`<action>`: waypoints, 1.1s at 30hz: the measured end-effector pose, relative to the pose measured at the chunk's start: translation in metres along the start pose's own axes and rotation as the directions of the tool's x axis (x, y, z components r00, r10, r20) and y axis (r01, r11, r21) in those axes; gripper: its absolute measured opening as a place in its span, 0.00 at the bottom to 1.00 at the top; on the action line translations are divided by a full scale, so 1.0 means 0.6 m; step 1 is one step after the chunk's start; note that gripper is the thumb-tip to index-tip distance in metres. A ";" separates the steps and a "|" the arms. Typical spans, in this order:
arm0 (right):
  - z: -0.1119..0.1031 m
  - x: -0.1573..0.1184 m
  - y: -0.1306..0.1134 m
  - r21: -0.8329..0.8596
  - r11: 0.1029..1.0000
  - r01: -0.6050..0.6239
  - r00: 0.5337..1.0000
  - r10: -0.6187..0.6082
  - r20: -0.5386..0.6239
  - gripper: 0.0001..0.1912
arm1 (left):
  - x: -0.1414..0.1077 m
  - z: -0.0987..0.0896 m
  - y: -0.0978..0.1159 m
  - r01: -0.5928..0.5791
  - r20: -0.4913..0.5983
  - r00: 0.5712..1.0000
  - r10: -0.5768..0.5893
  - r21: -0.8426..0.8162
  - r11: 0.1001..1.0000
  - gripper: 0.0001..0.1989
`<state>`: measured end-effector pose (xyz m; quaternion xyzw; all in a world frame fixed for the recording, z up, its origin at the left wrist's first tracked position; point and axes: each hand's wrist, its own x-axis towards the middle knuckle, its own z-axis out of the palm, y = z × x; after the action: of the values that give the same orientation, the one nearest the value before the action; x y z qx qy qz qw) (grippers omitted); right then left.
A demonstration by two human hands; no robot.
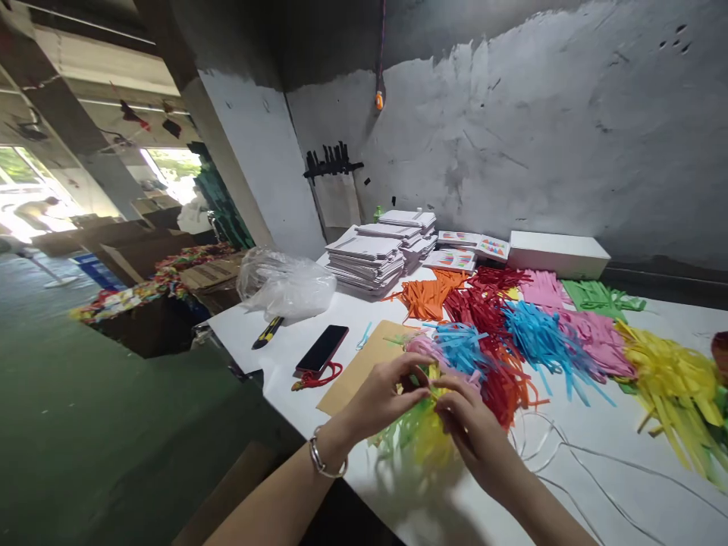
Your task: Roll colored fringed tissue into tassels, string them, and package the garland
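Close together over the near part of the table, my left hand and my right hand both pinch the top of a yellow tassel. Its strips hang down below my fingers, partly blurred. A pale green tassel hangs next to it on the left. Just beyond my fingertips are pink strips, a blue tassel and red-orange strips. Under my left hand lies a brown paper sheet or envelope. White cord trails across the table to the right of my right hand.
A phone with a red strap and a utility knife lie at left, near a clear plastic bag. Stacked white cards and a white box stand along the wall. Yellow tassels lie at right.
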<state>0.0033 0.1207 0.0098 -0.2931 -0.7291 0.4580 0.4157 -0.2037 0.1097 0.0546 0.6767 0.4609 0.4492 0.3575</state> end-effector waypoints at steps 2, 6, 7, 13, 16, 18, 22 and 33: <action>0.009 0.015 0.026 0.073 0.995 -0.067 0.996 0.071 -0.047 0.14 | 0.007 0.021 -0.015 0.059 -0.116 0.990 -0.075 -0.142 0.988 0.18; -0.008 0.007 0.070 0.214 0.964 -0.156 0.974 0.186 -0.130 0.18 | 0.023 0.025 -0.059 0.096 -0.342 0.923 -0.179 -0.247 0.964 0.20; -0.016 0.000 0.072 0.250 0.955 -0.162 0.971 0.199 -0.134 0.19 | 0.024 0.023 -0.067 0.096 -0.371 0.908 -0.194 -0.267 0.959 0.21; -0.030 -0.036 0.030 0.379 0.913 -0.151 0.978 0.193 -0.075 0.19 | 0.000 0.068 -0.047 0.166 -0.192 0.949 -0.249 -0.365 0.916 0.23; -0.026 -0.047 0.012 0.402 0.901 -0.163 0.980 0.195 -0.039 0.19 | -0.014 0.111 -0.021 0.165 -0.073 0.977 -0.202 -0.343 0.925 0.19; -0.027 -0.054 0.009 0.406 0.897 -0.175 0.979 0.204 -0.029 0.20 | -0.017 0.130 -0.012 0.138 -0.050 0.985 -0.164 -0.333 0.933 0.18; -0.040 -0.071 0.012 0.374 0.917 -0.142 0.962 0.216 -0.166 0.19 | -0.017 0.147 -0.015 0.142 -0.038 0.986 -0.162 -0.309 0.940 0.18; -0.041 -0.088 -0.007 0.081 0.980 -0.181 0.966 0.193 -0.169 0.20 | -0.033 0.211 -0.008 0.018 0.003 1.000 -0.018 0.087 0.996 0.18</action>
<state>0.0503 0.0867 0.0016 -0.3863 -0.6431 0.4910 0.4429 -0.0897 0.0838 0.0013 0.6883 0.4855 0.4243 0.3324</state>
